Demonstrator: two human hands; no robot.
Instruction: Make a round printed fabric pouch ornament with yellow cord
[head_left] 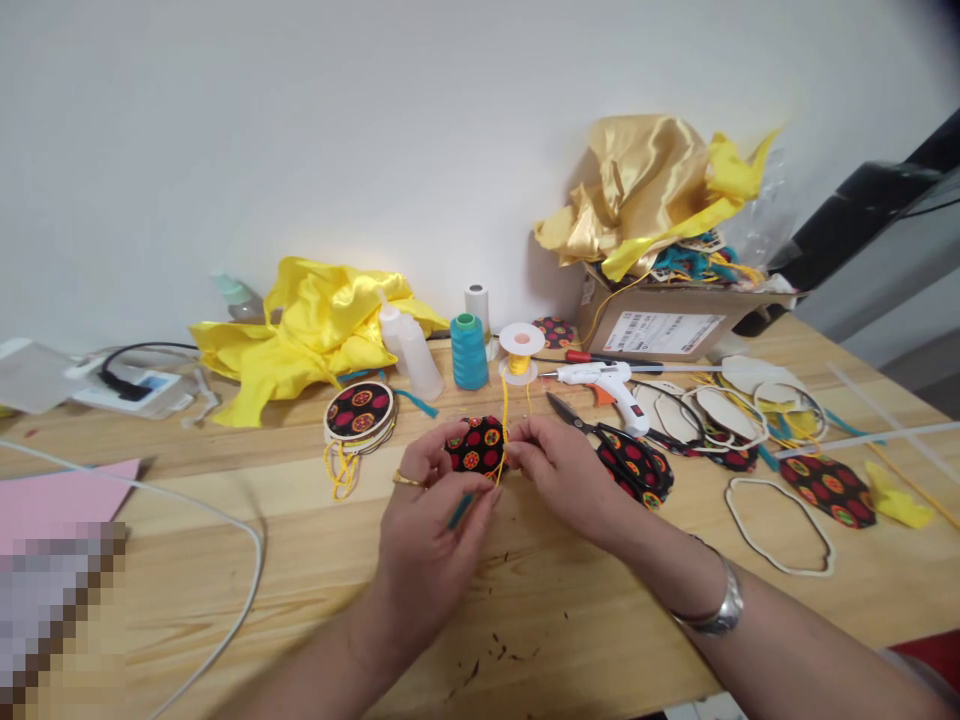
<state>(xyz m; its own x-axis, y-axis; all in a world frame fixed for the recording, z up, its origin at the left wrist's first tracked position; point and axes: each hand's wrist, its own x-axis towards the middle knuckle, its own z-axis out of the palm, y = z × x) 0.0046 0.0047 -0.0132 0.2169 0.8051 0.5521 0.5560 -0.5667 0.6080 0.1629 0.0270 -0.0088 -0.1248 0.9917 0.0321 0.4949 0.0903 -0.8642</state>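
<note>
My left hand is closed, its thumb and fingers pinching yellow cord. A bit of teal ribbon shows between those same fingers. Beside it, my right hand pinches the cord higher up, fingers pressed together. From there the cord runs to a white spool wound with yellow. Just behind my fingertips is a black patterned fabric piece with red and orange circles; whether the left fingers grip it I cannot tell. Black scissors lie on more patterned fabric right of my right hand.
Behind the hands stand a teal thread cone and a white squeeze bottle. A glue gun lies to the right, near wooden frames and a filled cardboard box. Yellow satin and a round patterned piece are left.
</note>
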